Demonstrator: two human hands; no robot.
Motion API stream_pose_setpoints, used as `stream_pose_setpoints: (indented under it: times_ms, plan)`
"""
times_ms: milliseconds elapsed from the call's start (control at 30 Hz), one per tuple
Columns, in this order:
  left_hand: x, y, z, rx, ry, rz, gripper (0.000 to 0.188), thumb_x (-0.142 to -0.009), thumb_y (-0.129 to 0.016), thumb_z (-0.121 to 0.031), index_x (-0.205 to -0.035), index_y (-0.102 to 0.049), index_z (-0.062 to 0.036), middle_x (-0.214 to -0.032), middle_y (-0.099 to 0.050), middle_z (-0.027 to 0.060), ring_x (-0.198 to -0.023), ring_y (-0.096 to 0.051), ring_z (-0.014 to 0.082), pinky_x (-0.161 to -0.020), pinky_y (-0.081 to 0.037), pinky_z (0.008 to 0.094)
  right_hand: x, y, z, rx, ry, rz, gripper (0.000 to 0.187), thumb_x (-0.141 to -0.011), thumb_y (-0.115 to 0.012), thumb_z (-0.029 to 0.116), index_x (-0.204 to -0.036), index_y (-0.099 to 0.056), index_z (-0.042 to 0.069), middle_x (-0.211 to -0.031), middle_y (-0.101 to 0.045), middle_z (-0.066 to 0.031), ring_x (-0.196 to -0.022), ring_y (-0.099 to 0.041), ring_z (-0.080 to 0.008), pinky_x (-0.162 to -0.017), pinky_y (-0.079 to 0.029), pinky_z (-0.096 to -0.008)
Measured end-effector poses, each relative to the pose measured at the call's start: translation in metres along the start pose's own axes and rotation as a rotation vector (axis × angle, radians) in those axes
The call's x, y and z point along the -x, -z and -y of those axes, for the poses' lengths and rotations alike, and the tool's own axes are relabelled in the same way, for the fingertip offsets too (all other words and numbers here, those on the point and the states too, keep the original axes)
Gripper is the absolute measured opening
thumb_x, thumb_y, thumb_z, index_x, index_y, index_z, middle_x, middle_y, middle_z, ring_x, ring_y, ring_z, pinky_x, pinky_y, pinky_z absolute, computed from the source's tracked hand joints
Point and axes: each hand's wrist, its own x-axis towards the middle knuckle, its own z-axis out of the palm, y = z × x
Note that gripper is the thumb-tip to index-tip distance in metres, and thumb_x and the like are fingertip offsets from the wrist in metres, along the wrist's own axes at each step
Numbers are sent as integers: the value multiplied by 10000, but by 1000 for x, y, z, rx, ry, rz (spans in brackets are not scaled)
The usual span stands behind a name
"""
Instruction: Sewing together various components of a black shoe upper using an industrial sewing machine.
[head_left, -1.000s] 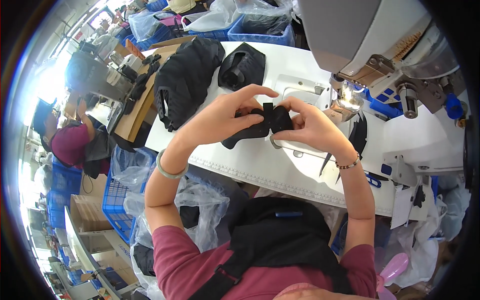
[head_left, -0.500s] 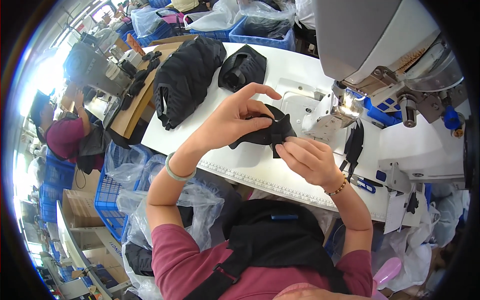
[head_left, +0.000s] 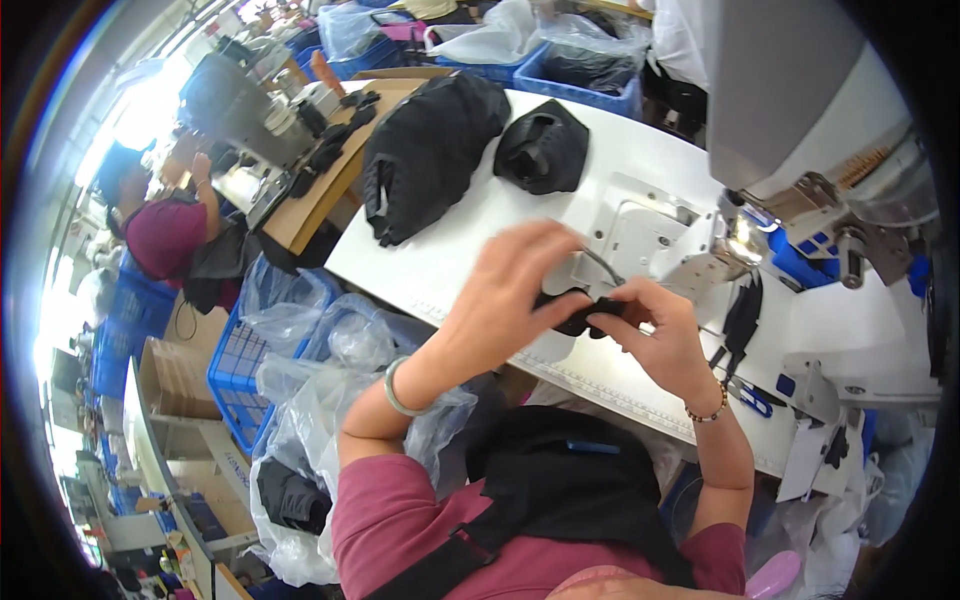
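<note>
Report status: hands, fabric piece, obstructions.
Left hand and right hand both pinching small black fabric piece. Held above white table, before sewing machine. Nothing between.

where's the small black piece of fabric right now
In the head view the black fabric piece sits centre frame, pinched between the left hand and right hand, above the white table's near edge, just left of the sewing machine.

The cloth piece [head_left: 578, 312] pinched between the hands was black, matt fabric. The table [head_left: 470, 250] looked smooth, white and faintly glossy. The sewing machine [head_left: 800, 130] had a smooth grey painted body with shiny metal parts. The bundles [head_left: 430, 150] were matt black cloth. The bags [head_left: 320, 400] were clear, crinkled, glossy plastic. The crate [head_left: 235, 370] was blue plastic.
</note>
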Motion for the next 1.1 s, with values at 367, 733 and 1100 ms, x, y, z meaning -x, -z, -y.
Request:
stream_pose_setpoints:
  times_ms: [367, 733, 1100]
  plan:
    - [145, 59, 163, 1210, 794, -599, 273, -850, -575, -26, -1117, -533, 11, -1014, -603, 77, -928, -588, 133, -817, -466, 223, -31, -142, -44, 571, 996, 269, 293, -722, -548, 123, -1005, -598, 64, -975, -595, -58, -707, -612, -171, -585, -492, -280]
    - [121, 121, 310, 664, 850, -429, 250, -924, -482, -235, -1121, -497, -81, -943, -568, -17, -842, -554, 113, -752, -419, 244, -147, -320, -66, 1003, 811, -66, 274, -748, -531, 107, -922, -636, -76, -860, -627, -211, -558, -634, -199, -484, -481, -270]
    - [-55, -20, 180, -136, -127, 0, 218, -785, -674, -166, -891, -622, 17, -944, -582, 112, -905, -553, 278, -787, -463, 348, -174, -292, -99, 1004, 920, -46, 444, -839, -430, 101, -1259, -434, -43, -1040, -594, -173, -915, -594, -264, -794, -472, -369]
